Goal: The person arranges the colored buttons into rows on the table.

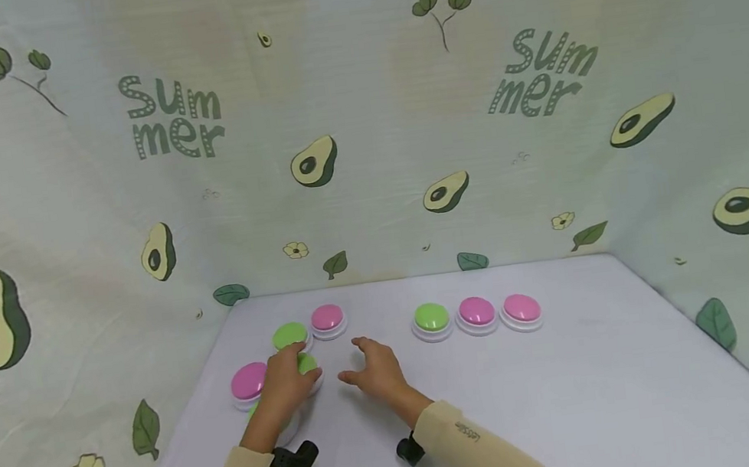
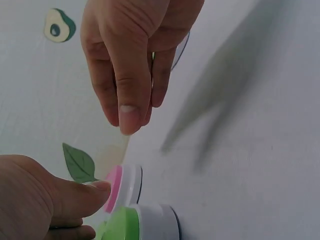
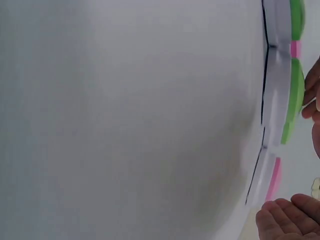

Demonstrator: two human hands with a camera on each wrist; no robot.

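Note:
My left hand (image 1: 285, 382) is over a group of round push buttons with white bases at the left. Thumb and fingers are spread above a green button (image 1: 307, 363), partly hidden by the hand. In the right wrist view the left hand (image 3: 313, 97) is right by the green dome (image 3: 295, 92); I cannot tell whether they touch. My right hand (image 1: 378, 372) hovers to the right of that group, holding nothing, its thumb apart from loosely bent fingers. The left wrist view shows the right hand (image 2: 131, 65) above the table, fingers pointing forward.
Around the left hand are a magenta button (image 1: 249, 381), another green one (image 1: 289, 335) and a pink one (image 1: 327, 318). Farther right, a green button (image 1: 431, 318), a magenta one (image 1: 477, 312) and a pink one (image 1: 522, 309) form a row on the white table (image 1: 575, 411).

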